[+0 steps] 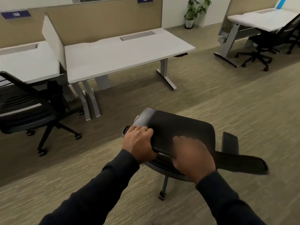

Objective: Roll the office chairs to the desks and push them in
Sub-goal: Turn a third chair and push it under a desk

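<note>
Both hands, the left hand (pixel 139 142) and the blurred right hand (pixel 193 153), are clamped on the office chair (pixel 181 125) backrest, mid-roll; next, steer it toward the empty table (pixel 123 57).

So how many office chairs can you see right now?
3. One chair in the middle, both hands on its back; one at the left desk; one at the far right desk. More may sit out of frame.

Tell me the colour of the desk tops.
White desk tops, with grey cable trays; clearest in the head view.
</note>
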The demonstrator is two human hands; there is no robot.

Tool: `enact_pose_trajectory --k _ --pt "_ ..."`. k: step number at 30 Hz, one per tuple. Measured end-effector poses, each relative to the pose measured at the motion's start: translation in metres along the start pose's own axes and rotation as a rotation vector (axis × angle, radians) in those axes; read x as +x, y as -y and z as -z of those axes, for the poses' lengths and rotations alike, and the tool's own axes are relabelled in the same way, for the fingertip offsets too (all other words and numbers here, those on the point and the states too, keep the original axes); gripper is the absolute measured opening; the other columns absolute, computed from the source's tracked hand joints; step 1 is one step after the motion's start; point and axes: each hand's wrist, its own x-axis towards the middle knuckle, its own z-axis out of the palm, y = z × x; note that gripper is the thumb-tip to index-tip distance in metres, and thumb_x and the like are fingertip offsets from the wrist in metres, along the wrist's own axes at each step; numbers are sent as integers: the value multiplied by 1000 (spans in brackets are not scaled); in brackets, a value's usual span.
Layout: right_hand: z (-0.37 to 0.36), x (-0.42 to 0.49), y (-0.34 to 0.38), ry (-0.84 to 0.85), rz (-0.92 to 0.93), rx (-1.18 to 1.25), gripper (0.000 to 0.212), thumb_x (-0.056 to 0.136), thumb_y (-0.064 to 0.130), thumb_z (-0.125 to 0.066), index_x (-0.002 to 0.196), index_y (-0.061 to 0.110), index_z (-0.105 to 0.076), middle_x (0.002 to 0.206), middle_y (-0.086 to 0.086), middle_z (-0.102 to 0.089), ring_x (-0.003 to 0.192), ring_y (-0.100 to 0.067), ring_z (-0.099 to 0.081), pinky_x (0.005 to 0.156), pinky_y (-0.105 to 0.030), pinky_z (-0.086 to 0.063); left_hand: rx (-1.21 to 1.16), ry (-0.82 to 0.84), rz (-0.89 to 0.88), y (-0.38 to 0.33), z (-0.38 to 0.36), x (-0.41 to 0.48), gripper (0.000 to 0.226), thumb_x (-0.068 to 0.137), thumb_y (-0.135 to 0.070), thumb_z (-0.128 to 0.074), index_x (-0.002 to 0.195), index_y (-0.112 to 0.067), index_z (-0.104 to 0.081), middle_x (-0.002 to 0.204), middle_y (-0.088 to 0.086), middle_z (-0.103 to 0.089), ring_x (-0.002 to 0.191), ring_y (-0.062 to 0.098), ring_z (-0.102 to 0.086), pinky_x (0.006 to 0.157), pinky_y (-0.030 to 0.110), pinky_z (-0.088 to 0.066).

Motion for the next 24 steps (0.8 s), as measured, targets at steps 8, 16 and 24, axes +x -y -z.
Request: enact_pose_trajectory --k 8,16,24 --pt "1 121 -110 10 84 -21 40 75 41 -69 107 18 -63 91 -1 -66 80 -23 -65 70 -36 -48 10 -5 51 -15 -20 143 35 76 -52 -62 98 -25 -63 96 -7 -64 96 17 -60 92 30 -35" --pt "-8 248 -205 -12 218 0 34 76 43 -66 102 21 -60 88 2 -63 77 -20 -62 69 -35 -47 24 -29 186 -22 -34 276 36 78 -52 -61 101 -25 -64 99 -6 -65 100 16 -60 96 29 -33" --pt "-13 372 -276 10 355 -3 40 74 44 -70 103 18 -59 90 -2 -63 79 -23 -63 69 -36 -45 56 -15 310 -17 -44 392 29 75 -47 -63 92 -23 -61 93 -5 -65 97 19 -61 95 31 -36"
